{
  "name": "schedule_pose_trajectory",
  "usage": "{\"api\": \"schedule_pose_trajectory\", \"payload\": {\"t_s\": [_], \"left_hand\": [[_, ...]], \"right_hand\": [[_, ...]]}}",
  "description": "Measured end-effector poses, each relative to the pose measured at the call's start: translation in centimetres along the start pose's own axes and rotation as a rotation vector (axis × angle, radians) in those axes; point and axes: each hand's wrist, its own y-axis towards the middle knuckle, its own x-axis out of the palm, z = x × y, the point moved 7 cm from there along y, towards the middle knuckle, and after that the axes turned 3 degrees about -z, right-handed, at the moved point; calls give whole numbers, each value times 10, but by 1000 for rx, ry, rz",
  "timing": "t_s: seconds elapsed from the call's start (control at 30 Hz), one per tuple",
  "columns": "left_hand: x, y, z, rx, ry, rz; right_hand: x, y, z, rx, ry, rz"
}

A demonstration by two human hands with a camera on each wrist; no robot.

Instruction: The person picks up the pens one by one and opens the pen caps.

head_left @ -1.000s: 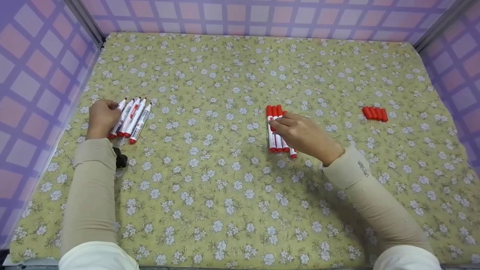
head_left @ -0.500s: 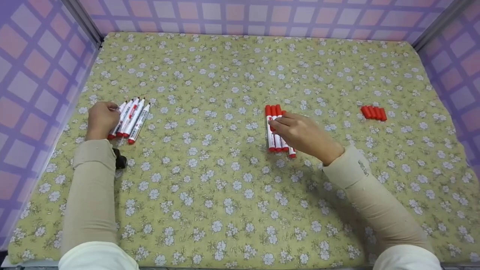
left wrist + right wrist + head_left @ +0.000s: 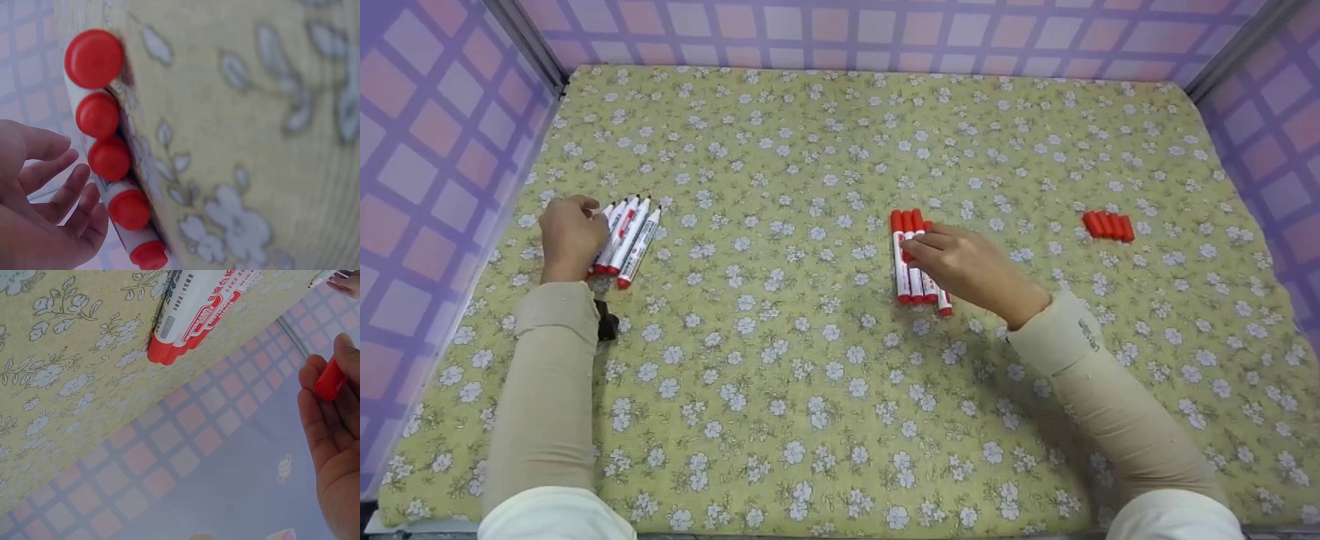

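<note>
My left hand (image 3: 574, 234) hovers over the left side of a row of uncapped whiteboard markers (image 3: 624, 235), white with red ends and dark tips. Its fingers (image 3: 67, 194) are loosely bent, with nothing between them, beside the markers' red ends (image 3: 109, 157). With thumb and fingers my right hand (image 3: 964, 270) pinches a red marker cap (image 3: 331, 379). That hand is over a second row of whiteboard markers (image 3: 903, 270), which wear their red caps, and it partly hides them.
Several loose red caps (image 3: 1108, 226) lie in a row at the right. A floral cloth (image 3: 780, 360) covers the table. Checked panels (image 3: 840, 34) stand along the back and both sides.
My left hand has shifted a little to the right, covering more of the leftmost uncapped marker. My right hand stays almost still with the red cap.
</note>
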Motion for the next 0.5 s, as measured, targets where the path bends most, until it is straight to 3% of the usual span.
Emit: {"api": "schedule_pose_trajectory", "payload": {"t_s": [0.3,0.5], "left_hand": [[6,-3,22,151,-35,115],[17,-10,43,218,-92,108]], "right_hand": [[-8,-5,17,91,37,8],[-13,-15,38,206,59,40]]}}
